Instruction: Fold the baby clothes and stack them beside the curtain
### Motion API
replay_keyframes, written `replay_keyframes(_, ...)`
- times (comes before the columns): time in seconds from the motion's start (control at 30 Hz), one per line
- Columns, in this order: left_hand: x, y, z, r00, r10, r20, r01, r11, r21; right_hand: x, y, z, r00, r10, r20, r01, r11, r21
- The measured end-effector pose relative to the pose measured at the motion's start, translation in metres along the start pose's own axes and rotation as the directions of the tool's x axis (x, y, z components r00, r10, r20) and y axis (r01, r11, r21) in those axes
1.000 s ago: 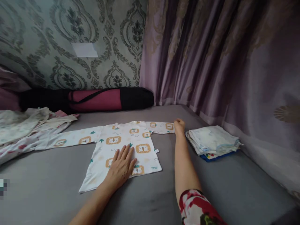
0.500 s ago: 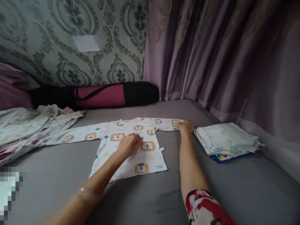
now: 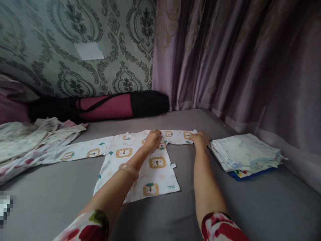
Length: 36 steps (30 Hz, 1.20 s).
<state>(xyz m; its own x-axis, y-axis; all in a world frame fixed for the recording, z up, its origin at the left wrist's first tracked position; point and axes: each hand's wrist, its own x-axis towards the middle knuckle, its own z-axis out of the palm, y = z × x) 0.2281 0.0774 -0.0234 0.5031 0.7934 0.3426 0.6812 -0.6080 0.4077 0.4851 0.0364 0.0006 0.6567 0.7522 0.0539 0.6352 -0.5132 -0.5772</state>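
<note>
A white long-sleeved baby shirt [image 3: 136,164] printed with orange lion faces and green leaves lies spread flat, its sleeves out to both sides. My left hand [image 3: 152,140] is at the shirt's right shoulder, near the neckline, fingers bent and closed on the cloth; their tips are partly hidden. At the cuff of the right sleeve [image 3: 177,137] is my right hand [image 3: 200,139], thumb on the fabric and fingers at the sleeve's end, slightly blurred. A small tag [image 3: 173,165] sticks out from the shirt's right side seam.
Folded clothes [image 3: 245,152] are stacked to the right of my right hand. A loose heap of clothes [image 3: 30,137] lies at the left, touching the left sleeve. Along the wall rests a black and magenta long bag [image 3: 107,106]. A purple curtain [image 3: 225,67] hangs behind the grey sheet [image 3: 163,217].
My left hand has moved from the middle of the shirt up and right to its shoulder. My right hand stays at the cuff. The view has tilted slightly upward.
</note>
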Motion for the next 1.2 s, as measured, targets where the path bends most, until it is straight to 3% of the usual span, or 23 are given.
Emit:
replay_keyframes(0.13, -0.009, -0.004, 0.016, 0.996, -0.009, -0.089, 0.009, 1.000, 0.002, 0.002, -0.007, -0.002, 0.995, 0.083, -0.055, -0.080, 0.996, 0.044)
replay_keyframes(0.27, -0.010, -0.006, 0.020, 0.997, -0.020, -0.080, 0.019, 1.000, -0.002, 0.008, -0.012, -0.006, 0.994, 0.100, 0.032, -0.105, 0.941, 0.323)
replay_keyframes(0.33, -0.009, -0.005, 0.018, 0.998, -0.024, -0.064, 0.024, 1.000, 0.003, 0.010, -0.016, -0.007, 0.979, 0.147, 0.142, -0.201, 0.820, 0.536)
replay_keyframes(0.43, -0.008, -0.004, 0.016, 0.999, -0.028, -0.046, 0.029, 1.000, 0.008, 0.011, -0.022, -0.007, 0.938, 0.191, 0.289, -0.346, 0.521, 0.781)
replay_keyframes(0.53, -0.007, -0.004, 0.015, 0.999, -0.033, -0.019, 0.033, 0.999, 0.015, 0.010, -0.031, -0.008, 0.922, 0.182, 0.342, -0.379, 0.238, 0.894)
replay_keyframes(0.63, -0.006, -0.005, 0.014, 0.998, -0.043, 0.037, 0.042, 0.999, 0.035, 0.008, -0.044, -0.009, 0.918, 0.151, 0.366, -0.380, 0.071, 0.922)
replay_keyframes(0.9, 0.000, 0.002, 0.005, 0.971, -0.121, 0.207, 0.104, 0.990, 0.093, -0.005, -0.084, -0.001, 0.935, 0.012, 0.353, -0.352, -0.049, 0.935)
replay_keyframes(1.1, 0.023, 0.018, -0.023, 0.860, -0.263, 0.437, 0.177, 0.957, 0.228, -0.029, -0.109, 0.010, 0.895, -0.171, 0.412, -0.441, -0.194, 0.876)
replay_keyframes(1.2, 0.035, 0.025, -0.033, 0.821, -0.300, 0.486, 0.187, 0.945, 0.268, -0.040, -0.117, 0.012, 0.875, -0.211, 0.436, -0.473, -0.183, 0.862)
